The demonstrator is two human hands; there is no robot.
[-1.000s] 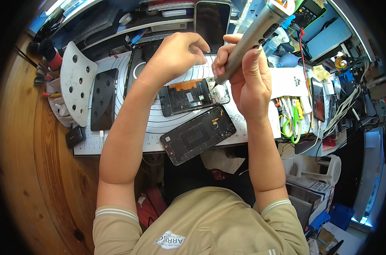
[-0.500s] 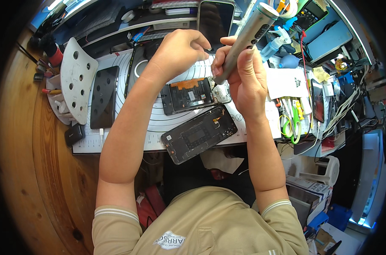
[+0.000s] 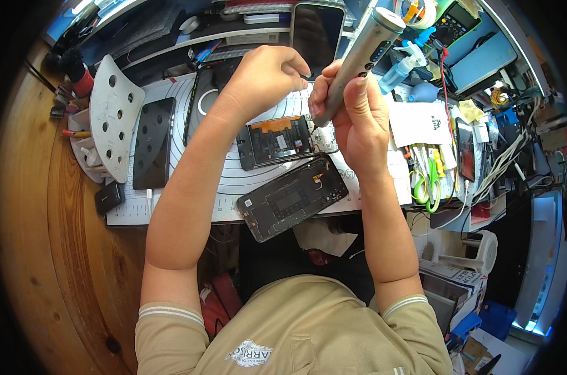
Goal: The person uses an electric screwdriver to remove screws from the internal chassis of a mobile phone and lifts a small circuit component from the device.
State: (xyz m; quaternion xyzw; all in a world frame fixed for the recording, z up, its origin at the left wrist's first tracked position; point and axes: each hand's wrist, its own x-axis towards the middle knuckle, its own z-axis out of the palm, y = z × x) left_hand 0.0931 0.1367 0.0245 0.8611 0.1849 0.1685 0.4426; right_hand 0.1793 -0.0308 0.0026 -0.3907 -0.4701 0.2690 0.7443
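Note:
My right hand [image 3: 361, 119] is wrapped round a thick grey electric screwdriver [image 3: 358, 65], its thumb near the buttons, where small lights glow. The tool slants down over the right end of an opened phone [image 3: 277, 140], whose orange flex and black inner parts face up. Whether the bit touches the phone is hard to see. My left hand [image 3: 264, 75] hovers above the phone's far side, fingers curled and closed toward the thumb; anything between them is too small to make out. Nearer me, a detached black phone back cover [image 3: 293, 197] lies tilted, overhanging the table edge.
A dark phone [image 3: 153, 144] lies at left by a white perforated holder [image 3: 113, 119]. Another phone [image 3: 318, 37] leans at the back. Green-handled scissors [image 3: 428, 187], a white sheet [image 3: 421, 123], a spray bottle [image 3: 403, 65] and cables [image 3: 508, 156] crowd the right. A white mat [image 3: 224, 206] covers the table.
The screwdriver has shifted slightly and its small lights now show lit. My right thumb has moved a little down its body. My left hand has barely moved.

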